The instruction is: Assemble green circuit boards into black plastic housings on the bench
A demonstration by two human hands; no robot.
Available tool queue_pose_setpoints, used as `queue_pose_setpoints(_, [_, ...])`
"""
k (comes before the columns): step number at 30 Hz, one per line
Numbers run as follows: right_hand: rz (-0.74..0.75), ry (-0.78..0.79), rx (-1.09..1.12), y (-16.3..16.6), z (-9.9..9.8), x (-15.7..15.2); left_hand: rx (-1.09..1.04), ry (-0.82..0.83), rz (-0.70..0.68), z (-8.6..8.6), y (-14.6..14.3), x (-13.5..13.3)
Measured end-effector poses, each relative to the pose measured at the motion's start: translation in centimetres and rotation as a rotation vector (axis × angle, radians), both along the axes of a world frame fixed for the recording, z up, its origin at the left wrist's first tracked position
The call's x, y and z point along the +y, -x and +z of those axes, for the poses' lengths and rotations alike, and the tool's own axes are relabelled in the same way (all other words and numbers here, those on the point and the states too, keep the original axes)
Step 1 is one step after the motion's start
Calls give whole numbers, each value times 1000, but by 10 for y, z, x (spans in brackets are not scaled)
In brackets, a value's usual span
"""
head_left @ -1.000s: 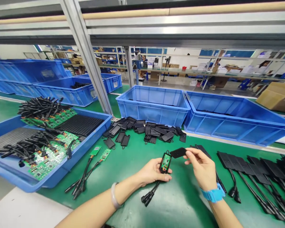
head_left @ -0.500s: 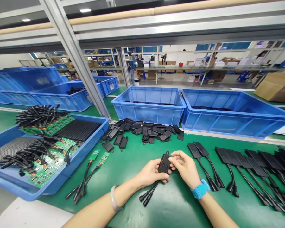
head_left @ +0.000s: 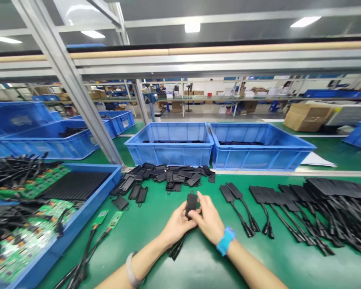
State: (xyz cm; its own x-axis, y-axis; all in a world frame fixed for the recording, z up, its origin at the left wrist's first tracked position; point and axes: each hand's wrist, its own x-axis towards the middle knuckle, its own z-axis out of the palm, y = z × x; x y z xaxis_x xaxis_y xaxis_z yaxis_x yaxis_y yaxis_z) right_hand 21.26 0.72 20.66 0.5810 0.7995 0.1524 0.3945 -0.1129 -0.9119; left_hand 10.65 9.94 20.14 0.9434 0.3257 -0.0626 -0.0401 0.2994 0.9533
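Observation:
Both hands meet around a small black plastic case (head_left: 191, 203) above the green bench. My left hand (head_left: 178, 224) grips it from the left and below, fingers curled around it. My right hand (head_left: 209, 220) closes on its right side, thumb across the lower face and index finger near the top end. Black cables with plug ends (head_left: 176, 249) hang beneath the hands, partly hidden by them. Beyond the hands lies a heap of black case halves (head_left: 174, 176). Two green circuit boards (head_left: 114, 220) with black leads rest left of my left hand.
A blue tray (head_left: 87, 216) with circuit boards and cables fills the left. Two blue bins (head_left: 168, 154) stand at the back, below a metal frame (head_left: 75, 96). Cabled black cases (head_left: 276, 197) lie in rows at right. A cardboard box (head_left: 307, 117) sits farther back. People are in the distance.
The camera view has tilted up and turned right. My right hand has shifted its hold, its thumb now pressing across the case's front. The case stays between both hands.

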Motion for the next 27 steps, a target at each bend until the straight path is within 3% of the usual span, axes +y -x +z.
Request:
queue_pose_setpoints(4, [-12,219,-512,-2,4,-3,11,10,-154,-5,4,6])
queue_pose_setpoints(10, [-308,643,-829,-42,12,-20,93,-125,-110,-6,8,17])
queue_pose_setpoints(14, [-497,722,-802,-71,-4,-26,105,-157,-140,-6,8,19])
queue_pose_setpoints(18, [-446,741,-722,-82,-13,-24,103,-187,-181,-12,7,21])
queue_pose_setpoints(24, [-457,721,-786,-68,0,-17,90,-222,-155,-20,4,25])
queue_pose_setpoints(27, [-484,755,-784,-70,14,-29,101,-227,-153,-17,4,26])
